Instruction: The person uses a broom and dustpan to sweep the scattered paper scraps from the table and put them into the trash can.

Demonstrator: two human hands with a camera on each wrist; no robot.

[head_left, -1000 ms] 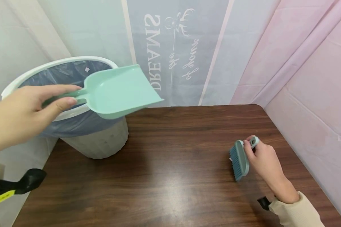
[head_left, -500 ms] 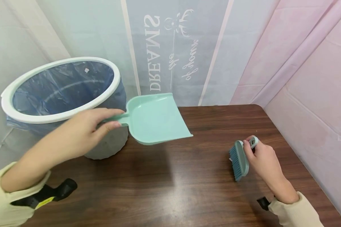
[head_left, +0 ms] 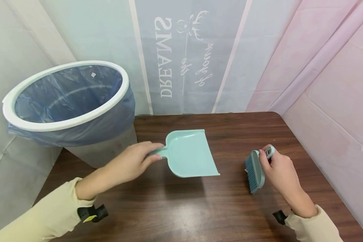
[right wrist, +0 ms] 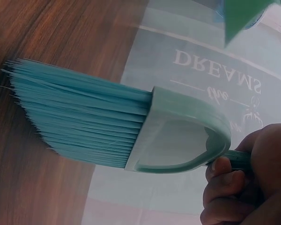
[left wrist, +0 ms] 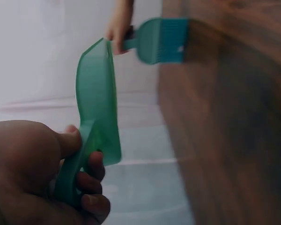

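My left hand (head_left: 134,160) grips the handle of a mint-green dustpan (head_left: 191,154), held above the table with its wide edge facing right. Nothing lies in the pan. In the left wrist view the fingers curl round the handle below the dustpan (left wrist: 97,93). At the right, my right hand (head_left: 281,169) holds a small hand brush (head_left: 256,169) by its short handle, bristles toward the left. A tiny white scrap (head_left: 246,170) shows at the bristles. Up close in the right wrist view, the blue bristles (right wrist: 79,117) reach to the wood.
A white-rimmed bin (head_left: 10,116) lined with a blue bag stands at the left; a small pale scrap (head_left: 93,74) shows on the bag inside. The dark wooden table (head_left: 230,215) ends at printed cloth (head_left: 187,101) behind and a pale wall covering at the right.
My left hand has carried the dustpan from over the bin rightward and down toward the table, uncovering the bin's opening. The right hand and brush have stayed almost in place.
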